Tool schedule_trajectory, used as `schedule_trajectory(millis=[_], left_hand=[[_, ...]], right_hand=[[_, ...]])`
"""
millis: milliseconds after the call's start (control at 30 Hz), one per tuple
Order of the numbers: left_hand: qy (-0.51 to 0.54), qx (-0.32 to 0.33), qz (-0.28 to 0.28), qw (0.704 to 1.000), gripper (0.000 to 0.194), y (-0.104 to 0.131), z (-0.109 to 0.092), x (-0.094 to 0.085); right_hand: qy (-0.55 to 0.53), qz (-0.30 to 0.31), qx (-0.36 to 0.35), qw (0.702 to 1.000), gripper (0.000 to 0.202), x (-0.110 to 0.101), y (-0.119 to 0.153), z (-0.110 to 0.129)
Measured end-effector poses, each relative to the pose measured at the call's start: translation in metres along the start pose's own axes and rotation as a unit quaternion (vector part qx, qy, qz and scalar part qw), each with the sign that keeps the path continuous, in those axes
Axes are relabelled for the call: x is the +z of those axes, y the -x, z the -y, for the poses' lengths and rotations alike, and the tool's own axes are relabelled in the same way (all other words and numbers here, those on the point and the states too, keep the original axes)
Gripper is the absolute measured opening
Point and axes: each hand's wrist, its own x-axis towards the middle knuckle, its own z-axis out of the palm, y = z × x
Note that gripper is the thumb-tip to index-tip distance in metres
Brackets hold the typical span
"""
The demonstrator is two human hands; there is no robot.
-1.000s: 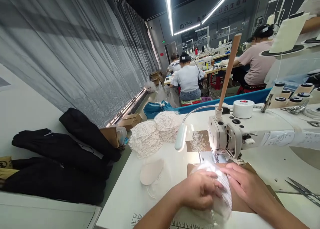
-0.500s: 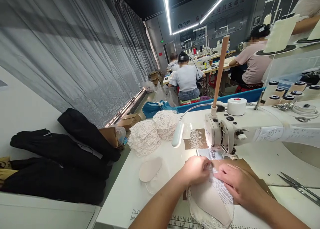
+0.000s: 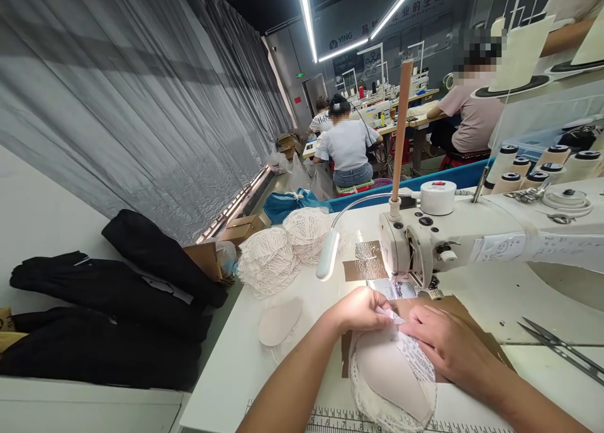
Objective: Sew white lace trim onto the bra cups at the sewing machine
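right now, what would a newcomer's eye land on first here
Probably the beige, lace-edged piece in front of the white sewing machine, its lace pinched by the left hand while the right hand rests on its right side. The stacked lace farther back and the black garments at lower left also stand out.

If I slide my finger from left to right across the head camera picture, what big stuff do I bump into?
Black clothes → stacked lace pieces → the person's left hand → the person's right hand → scissors.
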Motion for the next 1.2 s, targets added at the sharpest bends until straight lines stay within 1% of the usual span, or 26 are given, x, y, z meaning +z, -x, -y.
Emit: schedule_trajectory(millis=[67, 133, 167, 200, 233, 300, 367, 433, 500, 567, 733, 967, 1200], left_hand=[[-0.034, -0.01, -0.077, 0.996, 0.009, 0.003, 0.0, -0.003], [-0.072, -0.009, -0.174, 0.982, 0.015, 0.011, -0.003, -0.005], [-0.09, 0.002, -0.211, 0.973, 0.02, 0.017, -0.005, -0.004], [-0.104, 0.021, -0.233, 0.967, 0.024, 0.022, -0.008, -0.002], [-0.117, 0.046, -0.239, 0.963, 0.025, 0.028, -0.011, 0.002], [-0.14, 0.103, -0.213, 0.961, 0.024, 0.036, -0.015, 0.015], [-0.165, 0.144, -0.181, 0.959, 0.025, 0.038, -0.015, 0.031], [-0.19, 0.161, -0.168, 0.954, 0.028, 0.035, -0.013, 0.044], [-0.211, 0.169, -0.163, 0.949, 0.032, 0.029, -0.01, 0.051], [-0.226, 0.175, -0.157, 0.945, 0.035, 0.023, -0.006, 0.051], [-0.253, 0.179, -0.157, 0.938, 0.045, 0.014, 0.001, 0.039], [-0.269, 0.194, -0.146, 0.932, 0.046, 0.003, 0.009, 0.03], [-0.271, 0.214, -0.095, 0.934, 0.054, -0.007, 0.018, 0.019]], right_hand=[[0.005, 0.001, 0.004, 1.0, 0.021, 0.0, 0.0, 0.001], [0.009, 0.001, 0.008, 1.0, 0.022, 0.001, 0.0, 0.001], [0.01, 0.0, 0.009, 1.0, 0.023, 0.001, 0.0, 0.001], [0.012, -0.002, 0.009, 1.0, 0.023, 0.002, 0.001, 0.001], [0.013, -0.004, 0.009, 1.0, 0.024, 0.002, 0.001, 0.001], [0.016, -0.011, 0.007, 1.0, 0.024, 0.004, 0.002, -0.001], [0.022, -0.021, 0.007, 1.0, 0.024, 0.005, 0.003, -0.005], [0.032, -0.031, 0.008, 0.999, 0.026, 0.007, 0.003, -0.008], [0.047, -0.042, 0.013, 0.998, 0.03, 0.009, 0.003, -0.011], [0.067, -0.052, 0.021, 0.996, 0.034, 0.011, 0.002, -0.012], [0.116, -0.072, 0.046, 0.99, 0.037, 0.012, -0.003, -0.011], [0.144, -0.094, 0.072, 0.982, 0.039, 0.01, -0.011, -0.006], [0.152, -0.104, 0.091, 0.979, 0.043, 0.016, -0.014, -0.005]])
